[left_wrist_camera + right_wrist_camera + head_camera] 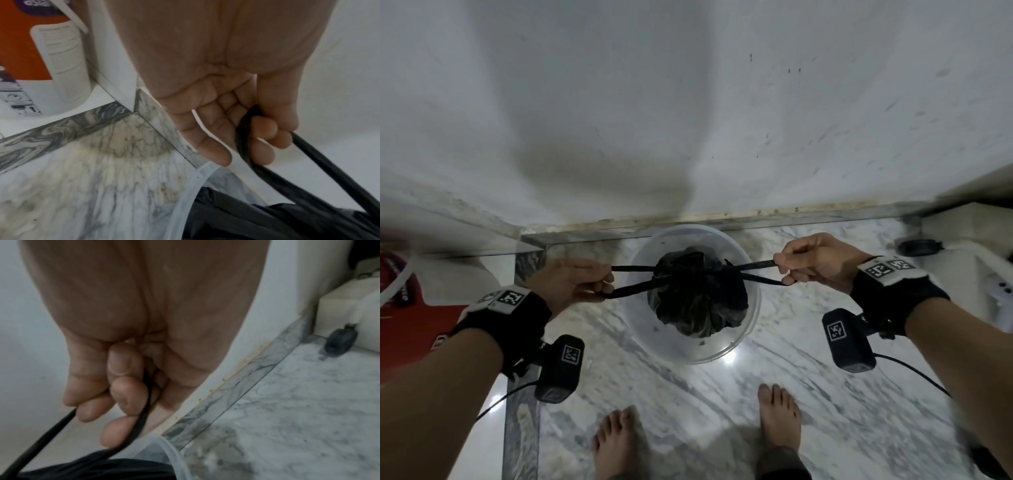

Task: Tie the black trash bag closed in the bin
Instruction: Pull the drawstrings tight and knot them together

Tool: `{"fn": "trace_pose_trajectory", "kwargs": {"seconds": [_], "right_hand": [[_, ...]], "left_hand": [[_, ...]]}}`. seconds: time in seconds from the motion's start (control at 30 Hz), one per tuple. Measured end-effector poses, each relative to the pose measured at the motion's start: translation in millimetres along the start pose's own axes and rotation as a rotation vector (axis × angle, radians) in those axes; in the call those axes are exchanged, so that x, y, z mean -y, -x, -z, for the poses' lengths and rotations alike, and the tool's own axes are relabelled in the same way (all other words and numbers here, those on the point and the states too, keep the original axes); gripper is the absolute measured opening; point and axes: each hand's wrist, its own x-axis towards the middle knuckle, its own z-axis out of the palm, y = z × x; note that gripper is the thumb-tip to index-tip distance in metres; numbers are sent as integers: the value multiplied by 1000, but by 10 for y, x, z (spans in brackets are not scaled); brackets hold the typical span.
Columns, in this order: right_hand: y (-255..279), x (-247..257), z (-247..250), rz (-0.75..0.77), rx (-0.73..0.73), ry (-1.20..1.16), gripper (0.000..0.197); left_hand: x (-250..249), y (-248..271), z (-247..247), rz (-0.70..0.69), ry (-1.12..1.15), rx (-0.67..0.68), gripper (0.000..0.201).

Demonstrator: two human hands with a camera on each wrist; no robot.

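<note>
The black trash bag sits gathered inside the translucent round bin, which stands on the marble floor against the wall. To one side of the bin we see the left hand, fingers curled around a loop of the bag's drawstring; to the other side the right hand grips the opposite loop in the same way. The two loops cross over the bag's puckered mouth and run taut outward.

We judge that the thin plastic strands could stretch or snap if both hands pull too hard, and that a sideways pull could tip the light bin. If the crossing slackens, the mouth may reopen.

The bag is glossy, crinkled film; the strands are flat, narrow ribbons; the bin's rim is smooth and thin; the floor is polished, grey-veined stone.
</note>
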Motion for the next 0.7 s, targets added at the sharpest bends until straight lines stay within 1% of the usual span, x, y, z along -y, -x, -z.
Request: {"fn": "trace_pose_trajectory", "kwargs": {"seconds": [0.03, 0.07, 0.13, 0.2, 0.23, 0.27, 0.3, 0.37, 0.4, 0.47, 0.5, 0.53, 0.6, 0.67, 0.7], "right_hand": [[0, 14, 10, 4, -25, 1, 20], [-3, 31, 24, 15, -58, 4, 19], [-8, 59, 63, 64, -124, 52, 20], [-18, 105, 85, 122, -152, 172, 24], [-18, 138, 77, 151, -161, 275, 26], [-18, 174, 55, 187, -171, 394, 26], [-14, 215, 18, 237, -181, 517, 25], [-7, 303, -91, 375, -193, 707, 14], [1, 340, -142, 442, -190, 760, 8], [10, 382, -215, 532, -178, 842, 7], [14, 388, -246, 572, -173, 883, 9], [16, 382, -280, 616, -169, 917, 11], [39, 364, -356, 717, -144, 999, 13], [41, 310, -408, 766, -135, 1088, 26], [40, 288, -419, 754, -146, 1124, 31]], "left_hand": [[-39, 3, -47, -8, 7, -15, 24], [-100, 8, -92, -30, 2, -39, 20], [-286, 26, -189, -87, 17, -53, 22], [-522, 102, -268, -117, 67, 16, 23], [-625, 126, -291, -121, 4, 69, 31], [-721, 153, -314, -112, -190, 111, 35], [-803, 178, -339, -108, -477, 141, 33], [-917, 208, -389, -168, -1074, 178, 25], [-945, 202, -425, -211, -1317, 197, 25], [-957, 167, -475, -263, -1672, 183, 36], [-955, 146, -485, -263, -1800, 158, 39], [-947, 121, -488, -260, -1907, 131, 37], [-931, 91, -484, -257, -2034, 25, 32], [-923, 64, -492, -248, -1997, -102, 28], [-920, 49, -502, -238, -1949, -150, 26]]}}
